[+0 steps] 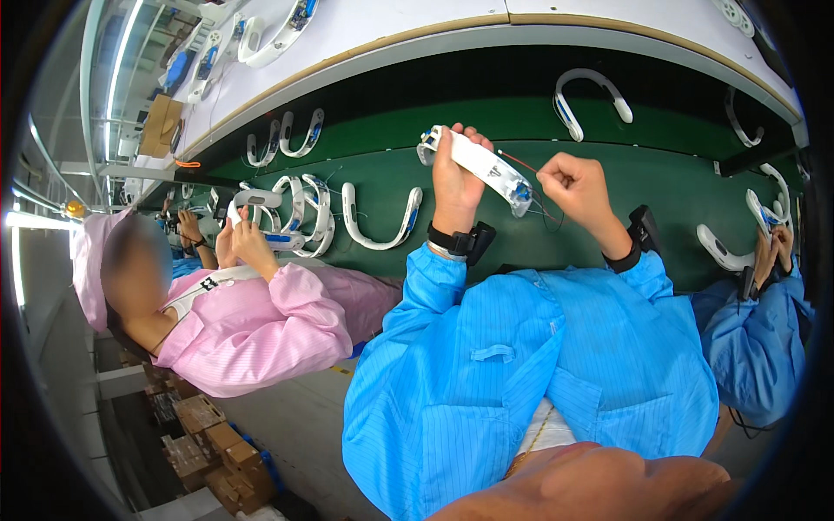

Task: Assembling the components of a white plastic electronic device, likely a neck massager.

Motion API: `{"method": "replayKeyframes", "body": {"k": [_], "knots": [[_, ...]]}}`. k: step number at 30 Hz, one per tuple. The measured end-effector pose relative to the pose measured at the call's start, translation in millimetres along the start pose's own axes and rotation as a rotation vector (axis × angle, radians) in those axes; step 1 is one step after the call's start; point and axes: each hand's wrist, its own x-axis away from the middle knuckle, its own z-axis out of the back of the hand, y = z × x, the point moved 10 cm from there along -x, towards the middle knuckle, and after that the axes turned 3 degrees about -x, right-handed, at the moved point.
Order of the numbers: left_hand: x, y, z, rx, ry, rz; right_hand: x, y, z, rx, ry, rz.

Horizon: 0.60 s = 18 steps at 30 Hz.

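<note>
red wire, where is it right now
Head view, right of centre: the red wire lies between the white band in the left hand and the right hand.

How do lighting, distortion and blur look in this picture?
Head view throughout: shelf edge bowed by fisheye distortion; corners black; ceiling lights glaring at left; blurred patch hiding the face of the pink-clad co-worker; white device in the left hand fairly sharp.

We look down from head, wide fisheye; our hands near, green tabletop beneath, edges bowing toward rim.
</note>
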Motion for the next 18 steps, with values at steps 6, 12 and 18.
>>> {"method": "replayKeyframes", "body": {"k": [6, 12, 18], "knots": [[-12.9, -3.8, 15.3, 0.194, 0.032, 0.027, 10.9, -18.3, -1.4, 0.199, 0.065, 0.192], [-7.2, -10.4, 10.6, 0.169, 0.09, 0.027, 8.3, -16.8, -4.7, 0.246, 0.076, 0.253], [-6.7, -11.7, 5.8, 0.121, 0.032, 0.02, 7.8, -8.0, -6.1, 0.246, 0.1, 0.229]]}}
